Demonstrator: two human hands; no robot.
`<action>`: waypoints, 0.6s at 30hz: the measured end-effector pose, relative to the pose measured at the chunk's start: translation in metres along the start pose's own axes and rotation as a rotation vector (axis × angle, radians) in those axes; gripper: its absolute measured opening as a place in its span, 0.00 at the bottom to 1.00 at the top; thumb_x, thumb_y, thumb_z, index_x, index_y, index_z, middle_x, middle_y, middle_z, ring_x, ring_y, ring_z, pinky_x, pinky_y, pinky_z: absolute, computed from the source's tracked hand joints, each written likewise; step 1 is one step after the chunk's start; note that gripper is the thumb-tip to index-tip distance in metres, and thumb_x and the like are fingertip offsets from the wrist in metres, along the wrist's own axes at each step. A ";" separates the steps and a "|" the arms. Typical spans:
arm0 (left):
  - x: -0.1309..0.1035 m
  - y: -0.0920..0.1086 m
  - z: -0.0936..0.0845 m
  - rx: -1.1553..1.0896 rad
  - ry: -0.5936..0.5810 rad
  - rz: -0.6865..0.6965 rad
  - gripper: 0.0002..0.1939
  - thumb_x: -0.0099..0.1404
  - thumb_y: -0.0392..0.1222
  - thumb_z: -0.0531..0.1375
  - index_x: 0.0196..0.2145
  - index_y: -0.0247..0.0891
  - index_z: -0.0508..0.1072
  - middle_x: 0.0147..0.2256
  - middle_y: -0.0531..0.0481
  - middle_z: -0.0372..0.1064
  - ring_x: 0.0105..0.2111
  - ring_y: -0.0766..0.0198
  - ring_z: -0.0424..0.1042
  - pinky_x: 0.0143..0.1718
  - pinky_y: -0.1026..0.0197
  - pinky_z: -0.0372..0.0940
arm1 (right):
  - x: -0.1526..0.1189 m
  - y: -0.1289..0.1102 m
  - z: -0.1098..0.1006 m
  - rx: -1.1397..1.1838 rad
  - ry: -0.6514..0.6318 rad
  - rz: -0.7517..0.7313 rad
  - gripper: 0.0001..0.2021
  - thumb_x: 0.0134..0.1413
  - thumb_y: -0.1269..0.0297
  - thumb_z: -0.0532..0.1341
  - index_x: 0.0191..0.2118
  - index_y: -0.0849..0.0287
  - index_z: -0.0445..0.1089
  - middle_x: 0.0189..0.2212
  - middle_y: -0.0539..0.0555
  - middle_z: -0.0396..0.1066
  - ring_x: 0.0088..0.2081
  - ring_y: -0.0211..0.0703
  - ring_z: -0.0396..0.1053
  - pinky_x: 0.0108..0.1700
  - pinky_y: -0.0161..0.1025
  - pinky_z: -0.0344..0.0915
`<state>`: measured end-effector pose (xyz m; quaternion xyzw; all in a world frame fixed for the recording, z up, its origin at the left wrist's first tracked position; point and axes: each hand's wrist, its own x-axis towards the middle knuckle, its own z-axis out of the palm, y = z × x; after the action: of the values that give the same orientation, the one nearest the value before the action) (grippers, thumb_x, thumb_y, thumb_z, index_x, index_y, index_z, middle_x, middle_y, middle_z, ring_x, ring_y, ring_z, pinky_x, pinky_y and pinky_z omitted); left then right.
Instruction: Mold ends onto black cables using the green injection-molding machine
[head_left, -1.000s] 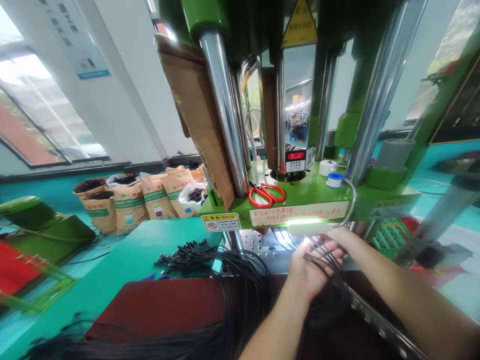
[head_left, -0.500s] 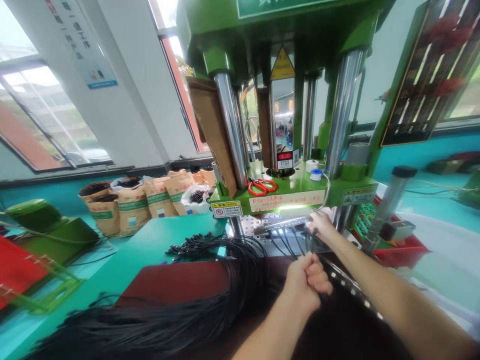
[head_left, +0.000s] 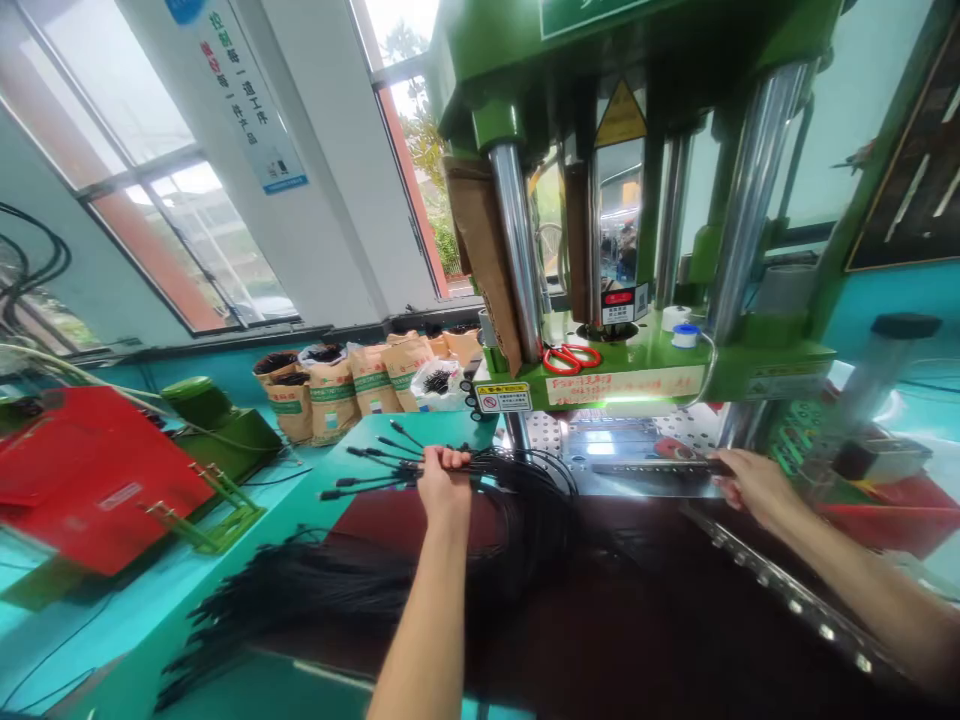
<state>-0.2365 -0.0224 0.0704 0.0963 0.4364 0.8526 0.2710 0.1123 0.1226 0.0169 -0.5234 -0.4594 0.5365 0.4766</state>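
My left hand point(head_left: 444, 480) is closed around several black cables point(head_left: 379, 478), whose connector ends fan out to the left of the fist. Behind it, more black cables point(head_left: 536, 500) curve across the table and join a large heap point(head_left: 330, 580) at the lower left. My right hand point(head_left: 754, 483) grips the right end of a slim metal bar point(head_left: 652, 467), which lies level at the front of the press bed. A second metal strip with shiny studs point(head_left: 795, 597) lies on the dark tabletop below my right forearm.
A green press point(head_left: 780, 370) with steel columns stands ahead. Red-handled scissors point(head_left: 571, 358) and a tape roll point(head_left: 684, 335) rest on its ledge. Paper sacks point(head_left: 334, 405) line the wall at left. A red bin point(head_left: 892, 525) is at right.
My left hand has swung left from in front of the press, carrying cables away from the metal bar. My right hand still grips the bar's end. The view has turned left.
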 end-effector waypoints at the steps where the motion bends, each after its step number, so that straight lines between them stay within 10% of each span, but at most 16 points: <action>1: 0.017 -0.005 -0.004 0.054 0.045 -0.003 0.15 0.63 0.43 0.48 0.21 0.38 0.51 0.16 0.61 0.43 0.15 0.75 0.51 0.25 0.69 0.57 | -0.002 0.003 -0.007 -0.001 -0.002 0.024 0.05 0.51 0.64 0.53 0.32 0.59 0.62 0.09 0.49 0.56 0.12 0.35 0.50 0.13 0.31 0.44; 8: 0.051 -0.055 -0.032 0.499 0.062 -0.246 0.19 0.57 0.50 0.56 0.17 0.38 0.54 0.11 0.60 0.47 0.11 0.74 0.48 0.14 0.68 0.43 | 0.014 0.026 -0.061 -0.370 -0.390 0.018 0.03 0.43 0.62 0.60 0.26 0.52 0.65 0.22 0.58 0.65 0.24 0.46 0.63 0.28 0.42 0.60; 13: 0.037 -0.040 -0.033 0.744 -0.256 -0.519 0.29 0.49 0.67 0.53 0.14 0.35 0.61 0.09 0.53 0.54 0.10 0.72 0.49 0.13 0.68 0.38 | 0.037 0.049 -0.064 -0.959 -0.368 -0.624 0.05 0.41 0.66 0.57 0.29 0.57 0.68 0.41 0.70 0.64 0.45 0.61 0.61 0.51 0.50 0.52; 18: -0.006 -0.020 -0.030 0.884 -0.512 -0.422 0.26 0.50 0.64 0.55 0.16 0.35 0.62 0.10 0.58 0.51 0.11 0.75 0.46 0.15 0.69 0.36 | 0.001 0.031 -0.074 -1.175 -0.392 -0.663 0.13 0.49 0.67 0.56 0.42 0.63 0.67 0.46 0.69 0.62 0.50 0.58 0.58 0.53 0.47 0.50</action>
<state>-0.2362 -0.0367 0.0365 0.3155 0.6828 0.4647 0.4673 0.1855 0.1196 -0.0158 -0.4203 -0.8860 0.1102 0.1619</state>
